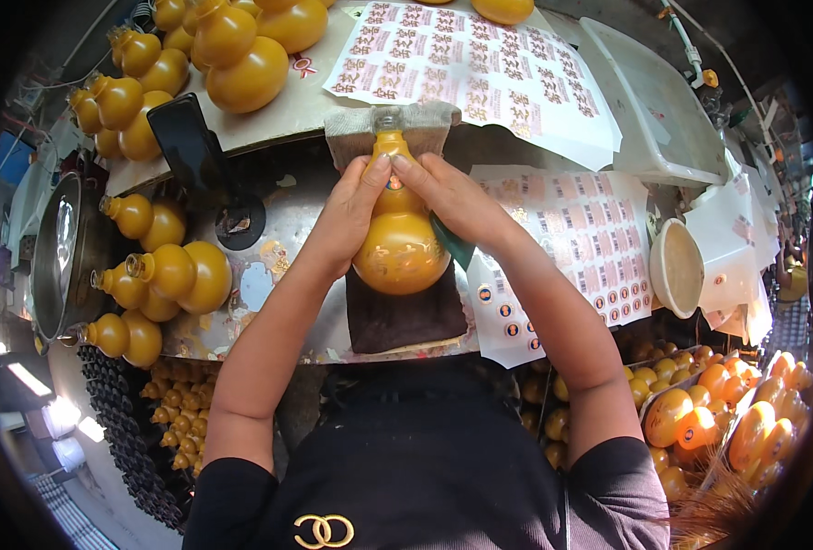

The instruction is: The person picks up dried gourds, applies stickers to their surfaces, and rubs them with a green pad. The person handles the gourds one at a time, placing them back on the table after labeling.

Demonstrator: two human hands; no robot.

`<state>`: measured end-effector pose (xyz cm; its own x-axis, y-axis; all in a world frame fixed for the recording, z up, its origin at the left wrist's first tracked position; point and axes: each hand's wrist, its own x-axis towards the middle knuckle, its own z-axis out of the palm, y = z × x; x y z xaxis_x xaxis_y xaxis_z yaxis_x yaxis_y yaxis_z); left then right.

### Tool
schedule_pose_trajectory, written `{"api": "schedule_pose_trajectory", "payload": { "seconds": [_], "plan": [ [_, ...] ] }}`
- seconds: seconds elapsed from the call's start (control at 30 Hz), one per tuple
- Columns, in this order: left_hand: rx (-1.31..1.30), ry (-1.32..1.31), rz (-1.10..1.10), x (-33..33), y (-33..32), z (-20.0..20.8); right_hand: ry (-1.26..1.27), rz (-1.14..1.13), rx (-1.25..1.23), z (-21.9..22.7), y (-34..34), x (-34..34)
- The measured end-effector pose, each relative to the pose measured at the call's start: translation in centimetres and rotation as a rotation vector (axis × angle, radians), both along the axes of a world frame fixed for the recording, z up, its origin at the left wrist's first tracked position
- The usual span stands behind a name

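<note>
A yellow gourd-shaped bottle (404, 243) lies in front of me with its clear neck pointing away, gold lettering on its wide lower bulb. My left hand (349, 206) wraps its left side and my right hand (457, 197) its right side. Both thumbs press side by side on the upper bulb, over a small round orange-and-blue sticker. A dark green flat piece (452, 244) shows under my right hand; how it is held I cannot tell. The bottle's neck rests by a folded grey cloth (347, 136), and a dark cloth (406, 321) lies beneath its wide end.
Several yellow gourd bottles (246, 73) stand at left and far left, near a black phone on a stand (186, 151). Sticker sheets (480, 73) lie at the back; another sheet (562, 238) is by my right forearm. A round bowl (677, 268) and a clear plastic bin (649, 101) are at right.
</note>
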<state>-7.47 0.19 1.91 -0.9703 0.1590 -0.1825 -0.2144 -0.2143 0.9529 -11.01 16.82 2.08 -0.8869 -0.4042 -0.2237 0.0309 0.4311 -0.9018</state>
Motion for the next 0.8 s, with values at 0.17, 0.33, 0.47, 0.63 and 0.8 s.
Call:
{"api": "schedule_pose_trajectory", "payload": {
  "seconds": [0.17,0.33,0.47,0.63,0.8],
  "plan": [
    [-0.017,0.082,0.002,-0.3,-0.1,-1.4,-0.027,0.006,-0.150,-0.9,0.1,0.0],
    [0.022,0.081,-0.051,-0.2,-0.5,-1.7,-0.060,0.003,-0.268,-1.7,0.0,0.0],
    [0.041,0.119,-0.050,0.0,-0.9,-2.2,-0.153,-0.020,-0.332,-1.8,0.1,0.0],
    [0.149,0.025,-0.091,0.4,-1.4,-1.2,-0.618,-0.282,-0.593,-1.8,2.4,0.3],
    [0.004,0.037,-0.140,0.8,-1.0,-0.5,-0.157,-0.272,-0.787,2.4,2.8,2.8]
  ]
}}
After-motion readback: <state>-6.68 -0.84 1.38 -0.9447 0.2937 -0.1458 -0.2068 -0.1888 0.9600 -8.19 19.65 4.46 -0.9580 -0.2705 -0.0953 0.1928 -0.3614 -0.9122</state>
